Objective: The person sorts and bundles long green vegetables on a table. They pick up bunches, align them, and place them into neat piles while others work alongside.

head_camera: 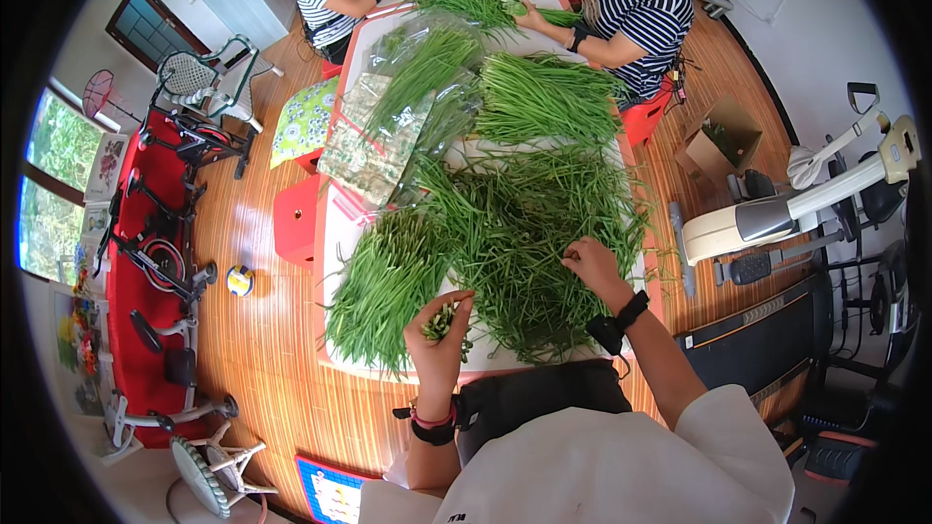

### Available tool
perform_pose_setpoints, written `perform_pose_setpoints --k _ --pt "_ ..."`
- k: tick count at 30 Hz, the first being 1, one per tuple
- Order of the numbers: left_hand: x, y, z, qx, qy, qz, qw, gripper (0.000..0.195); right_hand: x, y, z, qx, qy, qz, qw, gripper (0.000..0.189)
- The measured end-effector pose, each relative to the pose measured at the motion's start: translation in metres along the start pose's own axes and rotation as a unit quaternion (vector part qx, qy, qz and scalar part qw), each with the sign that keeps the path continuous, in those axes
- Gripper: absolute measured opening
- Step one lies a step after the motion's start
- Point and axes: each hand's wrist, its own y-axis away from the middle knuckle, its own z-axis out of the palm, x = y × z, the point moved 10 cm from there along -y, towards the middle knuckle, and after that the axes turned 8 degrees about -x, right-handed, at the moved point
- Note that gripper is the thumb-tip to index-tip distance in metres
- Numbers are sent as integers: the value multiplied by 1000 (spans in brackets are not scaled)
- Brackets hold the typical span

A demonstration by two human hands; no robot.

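My left hand (439,331) is curled around a small bunch of green garlic chives (440,322), cut ends up, near the front edge of the table. Over a loose, tangled heap of green stalks and leaves (531,233), my right hand (601,271) has its thumb and fingertips pinched together. No stalk shows clearly between them. To the left of the heap lies a more orderly pile of chives (386,291), its leaf tips hanging toward the table's near edge. A thick, neatly aligned stack of chives (550,98) rests beyond the heap.
Clear plastic bags (437,80) with chives lie on the long table (348,233). Two people in striped shirts (641,33) handle greens at the far end. A red stool (295,218) stands left, near a volleyball (240,280). Exercise machines (757,222) and a cardboard box (721,142) are right.
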Motion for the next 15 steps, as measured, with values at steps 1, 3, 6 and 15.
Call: perform_pose_setpoints --k 1,3,6,15 --pt "2 1 1 -2 -13 21 1000 10 0 -2 6 -16 15 0 1000 15" --pt "4 3 3 -7 -38 63 997 10 -3 -6 13 -46 47 0 998 14" --pt "-6 5 12 -27 -26 31 999 11 -6 -3 -4 -15 16 16 1000 12" --pt "-33 2 62 -118 -64 -2 991 13 -73 41 -52 -60 -194 -6 979 18"
